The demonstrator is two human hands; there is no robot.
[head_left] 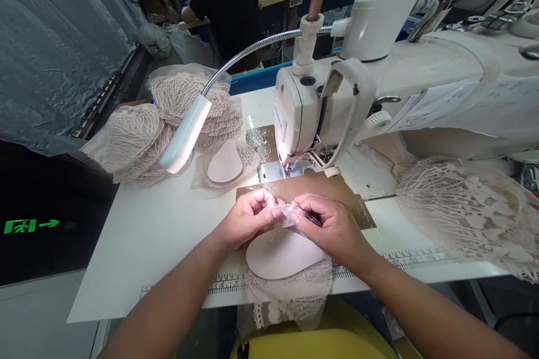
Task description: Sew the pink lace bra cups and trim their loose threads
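Observation:
My left hand (252, 214) is closed, pinching the gathered edge of a pale lace piece (290, 286) between thumb and fingers. My right hand (330, 227) pinches the same edge close by. A slim dark metal tool (310, 216) is also tucked in its fingers, its pointed end toward the lace; whether it is tweezers or thread snips I cannot tell. Below both hands lies a smooth beige oval pad (282, 253) on the lace, which hangs over the table's front edge. Just beyond the hands is the sewing machine's needle area (288, 168), with a brown sheet (307, 188) in front.
A white sewing machine (295, 112) stands behind my hands, with a bendable lamp (185, 134) reaching left. Stacked lace pieces (135, 134) lie at the left, another padded lace piece (225, 161) nearer. More lace (458, 207) lies right. A person in black (227, 11) sits beyond.

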